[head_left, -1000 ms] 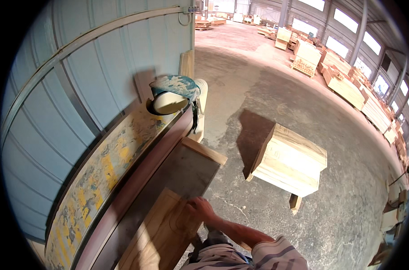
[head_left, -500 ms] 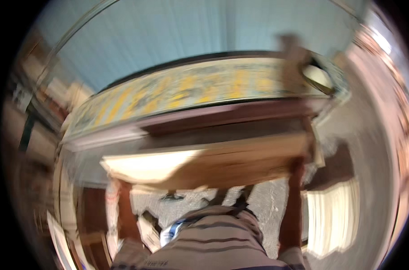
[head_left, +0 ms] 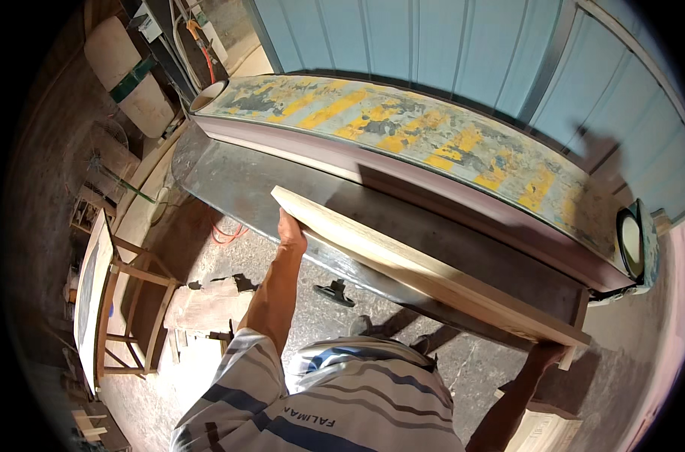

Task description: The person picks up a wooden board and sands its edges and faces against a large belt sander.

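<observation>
A long pale wooden board (head_left: 410, 260) is held between my two hands over the grey metal table (head_left: 244, 181) of a long belt sander. My left hand (head_left: 291, 231) grips its far left end, fingers mostly hidden behind the wood. At the near right end, my right hand (head_left: 547, 354) is closed on the board's lower side. The board lies diagonally, narrow edge upward, apart from the sander's pinkish upright belt (head_left: 305, 157). A small wooden strip (head_left: 577, 324) stands at the table's right end, next to the board.
Worn yellow stripes mark the sander's top cover (head_left: 403, 124), with a blue panelled wall (head_left: 463, 45) behind. On the left stand a wooden frame stool or table (head_left: 135, 301) and a floor fan (head_left: 105, 162). Stacked wood (head_left: 542, 433) lies by my right arm. A black pedal (head_left: 333, 292) sits on the floor.
The view has turned and sharpened. Earlier the board's broad face showed, roughly level across; now its narrow edge faces up and it slants down to the right. Both hands still hold it.
</observation>
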`<state>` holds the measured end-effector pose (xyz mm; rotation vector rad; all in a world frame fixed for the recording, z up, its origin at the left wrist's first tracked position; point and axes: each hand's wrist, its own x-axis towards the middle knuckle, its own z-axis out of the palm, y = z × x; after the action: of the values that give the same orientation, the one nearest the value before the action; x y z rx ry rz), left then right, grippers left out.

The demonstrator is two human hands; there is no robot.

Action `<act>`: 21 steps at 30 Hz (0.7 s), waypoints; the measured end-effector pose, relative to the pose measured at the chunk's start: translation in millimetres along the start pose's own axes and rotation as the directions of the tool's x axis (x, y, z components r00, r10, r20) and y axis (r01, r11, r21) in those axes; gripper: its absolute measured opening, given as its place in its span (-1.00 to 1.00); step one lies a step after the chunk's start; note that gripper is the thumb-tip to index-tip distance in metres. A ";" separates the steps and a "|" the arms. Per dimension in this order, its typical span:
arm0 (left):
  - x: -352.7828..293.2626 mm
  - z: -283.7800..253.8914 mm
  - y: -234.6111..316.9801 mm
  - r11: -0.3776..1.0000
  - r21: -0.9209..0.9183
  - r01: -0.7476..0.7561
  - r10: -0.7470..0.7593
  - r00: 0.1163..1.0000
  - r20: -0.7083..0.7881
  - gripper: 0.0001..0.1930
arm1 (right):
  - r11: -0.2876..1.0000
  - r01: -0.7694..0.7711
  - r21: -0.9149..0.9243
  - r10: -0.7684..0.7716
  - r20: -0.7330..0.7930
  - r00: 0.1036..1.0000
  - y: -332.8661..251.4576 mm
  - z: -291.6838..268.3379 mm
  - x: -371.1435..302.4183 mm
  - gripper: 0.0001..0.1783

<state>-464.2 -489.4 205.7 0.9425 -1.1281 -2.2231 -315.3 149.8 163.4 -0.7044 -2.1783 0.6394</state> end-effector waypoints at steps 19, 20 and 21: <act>-43.1 8.0 65.5 0.922 0.203 -0.329 0.240 0.899 0.366 -0.63 | 0.939 0.166 -0.300 -0.111 0.192 0.975 -16.5 -16.2 -1.7 -0.69; -43.9 9.2 66.5 0.929 0.200 -0.311 0.228 0.908 0.351 -0.63 | 0.984 0.044 -0.171 -0.017 0.158 0.987 -27.6 -20.5 -1.1 -0.64; -45.1 11.3 70.1 0.932 0.196 -0.304 0.227 0.914 0.335 -0.63 | 0.938 -0.245 0.247 0.199 0.196 0.960 -30.1 -19.5 3.9 -0.59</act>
<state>-436.3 -492.3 284.9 0.4956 -1.5993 -2.0791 -311.0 134.7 195.9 -0.7800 -2.1211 1.1271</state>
